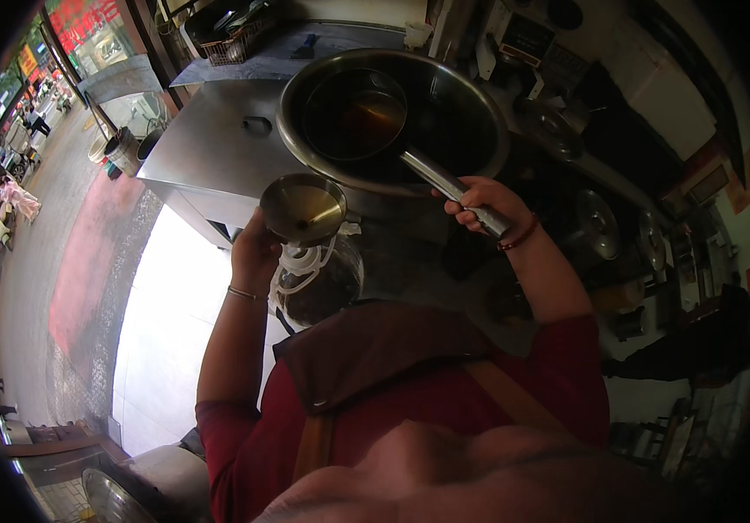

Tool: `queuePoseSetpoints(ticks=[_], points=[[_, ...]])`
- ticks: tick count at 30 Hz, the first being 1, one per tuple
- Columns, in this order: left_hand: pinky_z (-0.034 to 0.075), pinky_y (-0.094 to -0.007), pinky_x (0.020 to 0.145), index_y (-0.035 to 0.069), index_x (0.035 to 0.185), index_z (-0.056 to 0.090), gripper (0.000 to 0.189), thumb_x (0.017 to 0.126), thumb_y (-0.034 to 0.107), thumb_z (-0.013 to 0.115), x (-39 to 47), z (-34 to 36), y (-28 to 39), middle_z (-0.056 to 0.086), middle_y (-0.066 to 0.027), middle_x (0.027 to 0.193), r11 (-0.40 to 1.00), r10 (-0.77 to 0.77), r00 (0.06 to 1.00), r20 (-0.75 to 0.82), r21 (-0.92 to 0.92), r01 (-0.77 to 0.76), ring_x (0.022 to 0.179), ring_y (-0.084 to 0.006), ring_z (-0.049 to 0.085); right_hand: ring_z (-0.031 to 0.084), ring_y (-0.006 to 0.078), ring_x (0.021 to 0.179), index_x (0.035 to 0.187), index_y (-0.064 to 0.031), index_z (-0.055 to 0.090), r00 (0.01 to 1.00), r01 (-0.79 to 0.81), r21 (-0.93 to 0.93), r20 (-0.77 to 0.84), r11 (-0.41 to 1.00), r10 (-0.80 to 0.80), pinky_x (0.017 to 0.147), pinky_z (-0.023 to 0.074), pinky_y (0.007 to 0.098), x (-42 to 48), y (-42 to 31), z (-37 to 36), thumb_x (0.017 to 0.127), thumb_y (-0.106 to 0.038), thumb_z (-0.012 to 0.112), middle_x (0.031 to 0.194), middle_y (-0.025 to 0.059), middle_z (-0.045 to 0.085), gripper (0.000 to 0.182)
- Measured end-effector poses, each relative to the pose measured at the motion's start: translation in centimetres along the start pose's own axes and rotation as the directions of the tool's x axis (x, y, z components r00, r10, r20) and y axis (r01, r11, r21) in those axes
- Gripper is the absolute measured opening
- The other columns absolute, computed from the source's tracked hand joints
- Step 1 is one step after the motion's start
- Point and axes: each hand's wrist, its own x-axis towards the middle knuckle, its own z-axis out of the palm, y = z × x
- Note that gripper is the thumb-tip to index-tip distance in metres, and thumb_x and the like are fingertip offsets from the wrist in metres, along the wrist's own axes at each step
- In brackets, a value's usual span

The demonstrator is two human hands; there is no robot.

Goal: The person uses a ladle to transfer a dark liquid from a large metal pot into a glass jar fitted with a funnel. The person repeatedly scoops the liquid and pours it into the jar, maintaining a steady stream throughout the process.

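My right hand point(489, 201) grips the metal handle of a large ladle point(356, 116). Its bowl, holding dark amber liquid, is over or in a wide steel basin point(494, 131); the dark inside hides how deep it sits. With my left hand point(255, 255) I hold a metal funnel point(303, 208) by its side. A little yellowish liquid shows inside the funnel, around its dark outlet. Below it stands a clear plastic jug point(322, 287) with a white handle point(306, 261), dark inside. The funnel hides the jug's mouth.
A steel counter point(218, 134) reaches left of the basin, with a wire basket point(234, 49) and a blue-handled scraper point(306, 46) on the shelf behind. Round metal lids point(597, 223) lie at right. Buckets point(120, 149) stand outside by the street, where people pass.
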Motion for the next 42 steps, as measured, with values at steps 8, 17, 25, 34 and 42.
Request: queuePoseSetpoints(ticks=[8,17,25,34,42], points=[[0.030,-0.0170,0.044,0.010,0.092,0.058,0.019,0.090,0.028,0.054,0.4,0.1,-0.1,0.059,0.0030,0.075,1.000,-0.004,1.000,-0.020,-0.025,0.003,0.057,-0.0052,0.048,0.053,0.0054,0.055,0.114,0.0098,0.044,0.999,0.009,-0.058,-0.038,0.998,-0.012,0.044,0.0453,0.0149,-0.1,0.1,0.1,0.072,-0.005,0.049,0.079,0.0086,0.056,0.045],[0.029,-0.0169,0.043,0.010,0.093,0.059,0.020,0.088,0.029,0.056,0.8,0.1,-0.1,0.059,0.0026,0.075,1.000,-0.004,1.000,-0.029,-0.004,0.004,0.058,-0.0058,0.049,0.052,0.0046,0.052,0.111,0.0090,0.045,0.998,0.018,-0.133,-0.061,0.991,-0.026,0.042,0.0435,0.0143,-0.4,-0.2,0.9,0.070,-0.006,0.051,0.077,0.0077,0.055,0.044],[0.029,-0.0174,0.043,0.008,0.096,0.058,0.023,0.089,0.029,0.054,0.5,0.9,0.0,0.060,0.0005,0.078,1.000,-0.002,1.000,-0.029,-0.003,0.002,0.058,-0.0094,0.051,0.052,0.0043,0.052,0.111,0.0084,0.045,0.995,0.033,-0.163,-0.084,0.986,-0.048,0.042,0.0430,0.0142,-1.1,-0.5,2.2,0.069,-0.006,0.052,0.075,0.0071,0.056,0.045],[0.030,-0.0183,0.043,0.007,0.095,0.057,0.023,0.091,0.029,0.051,0.8,0.5,-0.2,0.059,-0.0006,0.077,1.000,-0.008,1.000,-0.001,0.008,0.008,0.059,-0.0101,0.052,0.054,0.0054,0.054,0.113,0.0077,0.044,0.996,0.026,-0.221,-0.075,0.975,-0.044,0.044,0.0446,0.0159,-1.7,-0.9,2.7,0.068,-0.009,0.057,0.077,0.0068,0.056,0.050],[0.030,-0.0189,0.044,0.008,0.094,0.056,0.023,0.092,0.029,0.049,0.5,1.1,-0.1,0.057,-0.0002,0.077,1.000,-0.003,1.000,-0.027,0.007,0.004,0.058,-0.0088,0.049,0.056,0.0075,0.058,0.116,0.0078,0.043,0.998,0.050,-0.229,-0.019,0.972,-0.056,0.046,0.0460,0.0176,-1.8,-0.8,2.1,0.071,-0.008,0.060,0.078,0.0078,0.058,0.051]])
